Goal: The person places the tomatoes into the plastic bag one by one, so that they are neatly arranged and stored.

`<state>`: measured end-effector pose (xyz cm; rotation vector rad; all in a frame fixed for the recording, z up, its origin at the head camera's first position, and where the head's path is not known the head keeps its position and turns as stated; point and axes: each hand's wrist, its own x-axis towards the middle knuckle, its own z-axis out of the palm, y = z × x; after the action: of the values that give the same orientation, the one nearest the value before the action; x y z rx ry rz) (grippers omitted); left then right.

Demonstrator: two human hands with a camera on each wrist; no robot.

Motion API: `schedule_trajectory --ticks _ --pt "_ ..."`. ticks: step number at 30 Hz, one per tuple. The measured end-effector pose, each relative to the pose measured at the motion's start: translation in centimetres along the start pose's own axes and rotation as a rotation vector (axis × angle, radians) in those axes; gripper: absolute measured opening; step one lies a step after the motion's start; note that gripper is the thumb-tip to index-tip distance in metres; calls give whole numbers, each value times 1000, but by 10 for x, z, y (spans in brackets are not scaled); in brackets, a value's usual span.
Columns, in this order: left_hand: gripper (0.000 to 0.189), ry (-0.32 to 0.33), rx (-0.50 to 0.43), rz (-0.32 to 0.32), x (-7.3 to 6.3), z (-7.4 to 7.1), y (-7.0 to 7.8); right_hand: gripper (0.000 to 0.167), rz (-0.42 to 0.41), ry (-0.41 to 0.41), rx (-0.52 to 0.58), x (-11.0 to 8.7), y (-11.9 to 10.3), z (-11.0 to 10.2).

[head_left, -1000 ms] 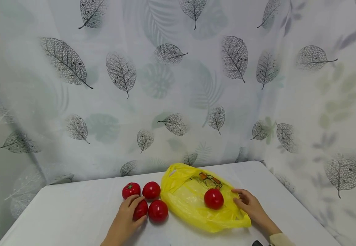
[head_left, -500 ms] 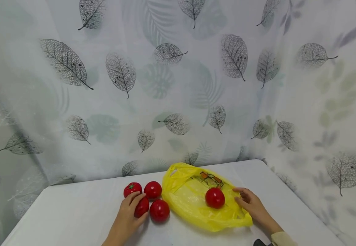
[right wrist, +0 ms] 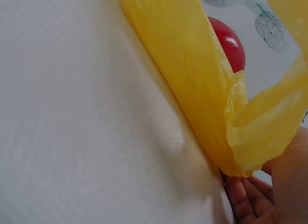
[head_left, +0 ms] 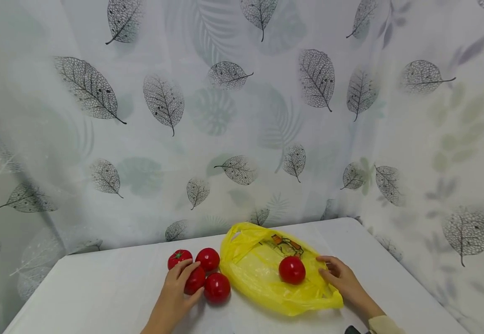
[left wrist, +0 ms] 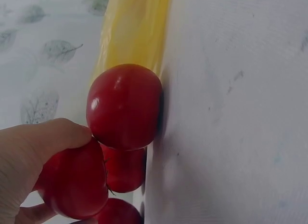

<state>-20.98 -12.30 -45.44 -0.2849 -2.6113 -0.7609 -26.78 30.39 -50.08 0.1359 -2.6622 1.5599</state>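
My left hand [head_left: 171, 296] holds a red tomato [head_left: 196, 281], fingers over its far side and thumb at its near side. In the left wrist view this tomato [left wrist: 74, 180] lies between thumb and fingers, its stem end turned sideways. Close around it are a tomato with a green stem [head_left: 180, 258], another behind [head_left: 208, 259] and one to its right [head_left: 217, 288]. A yellow plastic bag [head_left: 252, 290] lies spread open, with one tomato [head_left: 292, 270] in it. At the bag's right edge, my right hand [head_left: 342, 277] holds the plastic; its fingertips are partly hidden in the right wrist view.
The white table [head_left: 100, 292] ends at a back edge close to a leaf-patterned curtain [head_left: 242, 116]. Another stretch of curtain [head_left: 429, 153] borders the right side. An orange and black print [head_left: 287, 244] shows on the bag.
The tomato in my left hand has shifted slightly right, nearer the tomato on its right. My right hand and the bag have stayed in place.
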Motion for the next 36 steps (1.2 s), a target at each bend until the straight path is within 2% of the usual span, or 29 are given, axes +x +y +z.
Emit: schedule_trajectory --ticks 6,16,31,36 --pt "63 3 -1 11 2 -2 5 43 -8 0 15 0 -3 -1" --pt "60 48 -14 63 4 0 8 41 -17 11 13 1 -2 1" --pt "64 47 -44 89 15 5 25 42 -8 -3 4 1 -5 -2" --pt "62 24 -63 92 14 10 32 42 0 -3 -2 0 -1 -1"
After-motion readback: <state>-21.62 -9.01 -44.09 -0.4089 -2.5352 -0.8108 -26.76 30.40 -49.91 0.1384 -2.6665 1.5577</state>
